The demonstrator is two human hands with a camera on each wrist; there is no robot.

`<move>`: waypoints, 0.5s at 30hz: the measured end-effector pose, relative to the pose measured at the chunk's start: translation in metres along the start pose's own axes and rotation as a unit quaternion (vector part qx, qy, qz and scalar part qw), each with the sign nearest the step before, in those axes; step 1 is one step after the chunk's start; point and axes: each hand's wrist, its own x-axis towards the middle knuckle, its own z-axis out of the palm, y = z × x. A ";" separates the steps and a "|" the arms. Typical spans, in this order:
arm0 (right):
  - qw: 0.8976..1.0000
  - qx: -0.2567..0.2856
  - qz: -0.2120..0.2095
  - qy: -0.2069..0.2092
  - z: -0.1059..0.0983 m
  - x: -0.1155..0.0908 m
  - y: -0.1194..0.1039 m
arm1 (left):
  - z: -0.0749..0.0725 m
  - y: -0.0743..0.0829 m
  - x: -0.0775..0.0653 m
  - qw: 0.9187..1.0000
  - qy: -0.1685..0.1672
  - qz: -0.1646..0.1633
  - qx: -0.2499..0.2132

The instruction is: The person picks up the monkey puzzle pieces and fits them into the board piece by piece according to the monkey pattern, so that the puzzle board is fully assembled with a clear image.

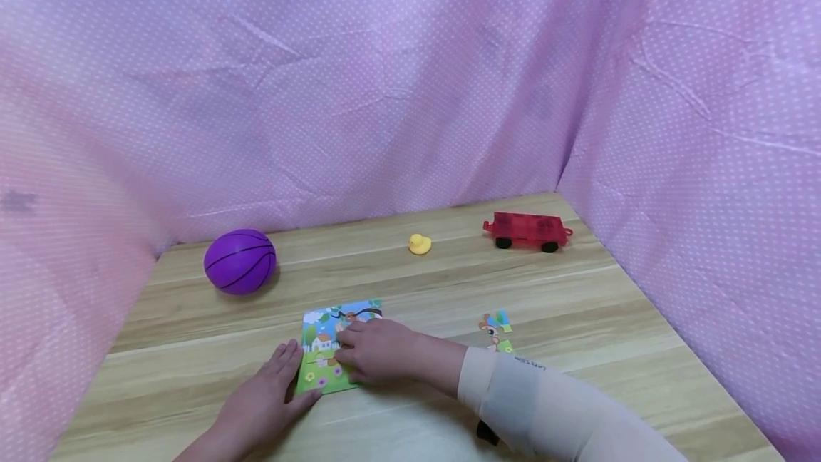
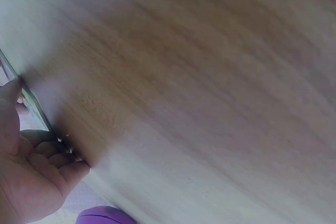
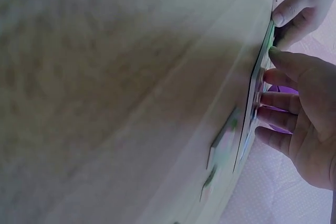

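Bare counter (image 1: 346,269) leaves passage between the purple ball (image 1: 240,262), centre left, and yellow duck (image 1: 420,244), mid-frame, while puzzle pieces (image 1: 492,331) obstruct lower centre-right.

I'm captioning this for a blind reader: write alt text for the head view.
A person's right hand rests on a colorful picture puzzle on a wooden table while the left hand touches the puzzle's left edge. Loose pieces lie to the right; a purple ball, yellow duck and red wagon stand behind, before dotted pink cloth.

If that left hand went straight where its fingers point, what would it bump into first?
Probably the puzzle: the left hand is right at its left edge, slanting toward it. Exactly how high it sits is hard to tell.
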 end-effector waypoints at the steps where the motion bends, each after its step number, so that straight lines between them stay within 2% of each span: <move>1: 1.000 -0.002 0.001 0.002 0.001 0.000 -0.001 | 0.000 0.000 0.000 1.000 0.000 0.000 0.001; 10: 1.000 -0.006 0.017 0.009 0.000 0.003 -0.007 | 0.000 0.000 -0.001 1.000 0.010 0.006 0.006; 15: 1.000 0.002 0.028 -0.007 0.000 0.001 -0.008 | -0.002 0.000 0.000 1.000 0.001 0.003 0.003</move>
